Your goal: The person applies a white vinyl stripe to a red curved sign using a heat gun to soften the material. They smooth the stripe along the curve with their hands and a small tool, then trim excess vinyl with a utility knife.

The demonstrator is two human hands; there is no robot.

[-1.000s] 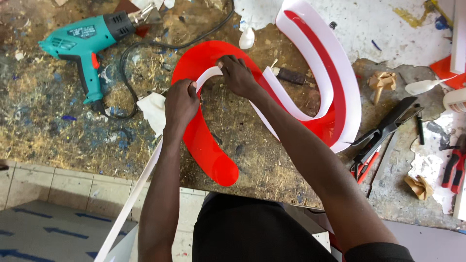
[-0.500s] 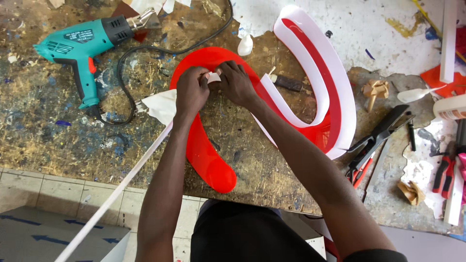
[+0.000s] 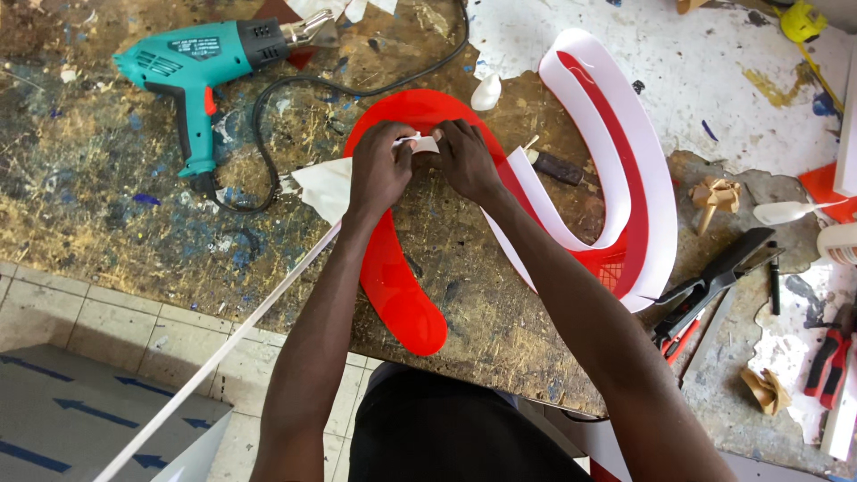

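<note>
Both hands are meeting on the far curve of the red panel (image 3: 393, 277); left hand (image 3: 379, 170) and right hand (image 3: 466, 161) are apparently pinching the white strip (image 3: 427, 143); heat gun (image 3: 201, 62) is lying far left.

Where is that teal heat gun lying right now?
The teal heat gun lies at the head view's upper left on the workbench, left of the red acrylic shape, beyond the left hand.

**Labels and a sign piece on my bench**

A small dark label (image 3: 198, 45) sat on the side of the teal heat gun (image 3: 192, 62), top left. The red curved sign letter (image 3: 397, 286) with its white strip lay under my hands.
</note>
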